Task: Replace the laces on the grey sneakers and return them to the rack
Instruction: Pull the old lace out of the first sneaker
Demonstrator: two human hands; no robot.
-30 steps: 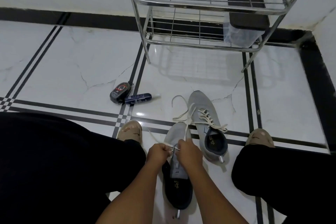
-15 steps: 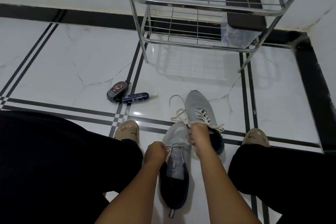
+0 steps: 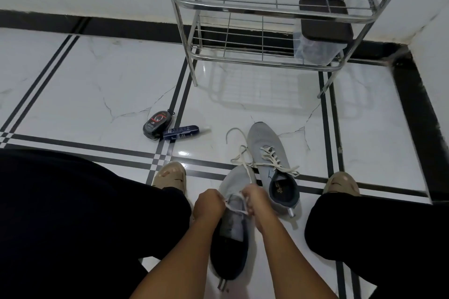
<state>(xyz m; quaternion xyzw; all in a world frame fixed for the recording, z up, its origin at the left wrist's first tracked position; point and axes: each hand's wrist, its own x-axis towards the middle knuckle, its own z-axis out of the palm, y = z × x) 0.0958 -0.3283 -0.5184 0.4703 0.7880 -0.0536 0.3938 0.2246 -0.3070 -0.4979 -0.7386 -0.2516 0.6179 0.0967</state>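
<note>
Two grey sneakers lie on the white floor between my knees. The near sneaker (image 3: 232,230) points away from me, and a white lace (image 3: 245,165) runs from its eyelets out past the toe. My left hand (image 3: 210,205) pinches the lace at the left eyelets. My right hand (image 3: 256,200) pinches it at the right eyelets, close beside the left. The far sneaker (image 3: 272,160) lies just beyond, laced with a white lace whose ends trail loose. The chrome shoe rack (image 3: 267,19) stands against the wall ahead.
A clear container with a dark lid (image 3: 320,31) sits on the rack's lower shelf at the right. A black shoe-polish sponge (image 3: 158,124) and a dark blue tube (image 3: 182,131) lie on the floor to the left. My feet in beige slippers (image 3: 170,177) flank the sneakers.
My right hand had gone forward towards the toe, drawing the lace, and has come back beside my left hand at the eyelets. The far sneaker stayed in place.
</note>
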